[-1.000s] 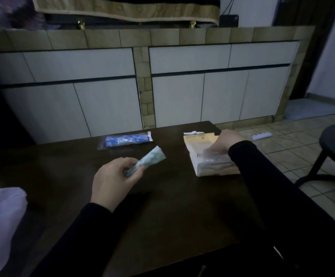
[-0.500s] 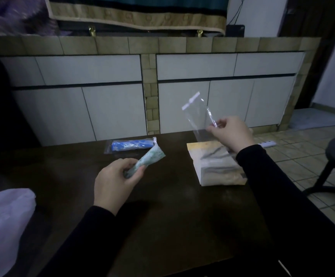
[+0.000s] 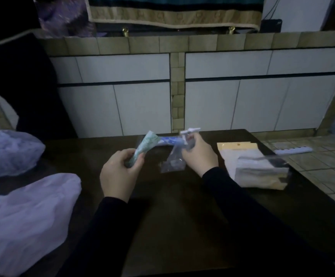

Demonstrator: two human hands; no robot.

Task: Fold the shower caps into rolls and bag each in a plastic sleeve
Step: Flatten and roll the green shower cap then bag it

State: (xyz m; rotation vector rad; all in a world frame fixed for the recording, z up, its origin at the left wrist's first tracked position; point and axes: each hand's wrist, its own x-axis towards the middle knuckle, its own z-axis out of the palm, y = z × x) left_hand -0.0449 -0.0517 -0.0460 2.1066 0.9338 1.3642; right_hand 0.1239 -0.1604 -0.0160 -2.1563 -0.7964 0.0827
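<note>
The left hand has its grip clenched around the lower end of a rolled green shower cap, which tilts up and to the right above the dark bench. The right hand pinches a clear plastic sleeve just beside the roll, the sleeve hanging down toward the bench. A stack of sleeves lies on the bench to the right; a bagged blue roll lies behind the hands.

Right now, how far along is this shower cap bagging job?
One looks done: a blue roll in its sleeve lies on the table. In hand: the left hand grips a green rolled cap, the right hand pinches an empty clear sleeve; not yet inserted. Left: loose caps at the left, and a stack of sleeves.
</note>
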